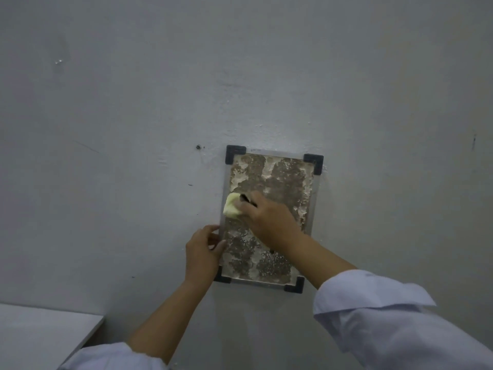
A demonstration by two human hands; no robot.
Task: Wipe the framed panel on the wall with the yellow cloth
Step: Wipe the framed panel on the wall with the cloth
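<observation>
The framed panel (269,220) is hanging on the grey wall (133,102), held by black brackets (234,154) at its four corners. The right hand (269,222) is pinching the bunched yellow cloth (232,209) and pressing it against the panel's left edge, about halfway up. The left hand (204,252) is gripping that same edge lower down, near the bottom left corner, fingers curled around the thin frame. The cloth looks soft and light, so it is probably best taken as a wad between fingers and thumb, as here. The panel looks stiff and flat, with a mottled, flaking face that may shed under hard rubbing. Steadying it by the frame edge rather than the face seems wise.
</observation>
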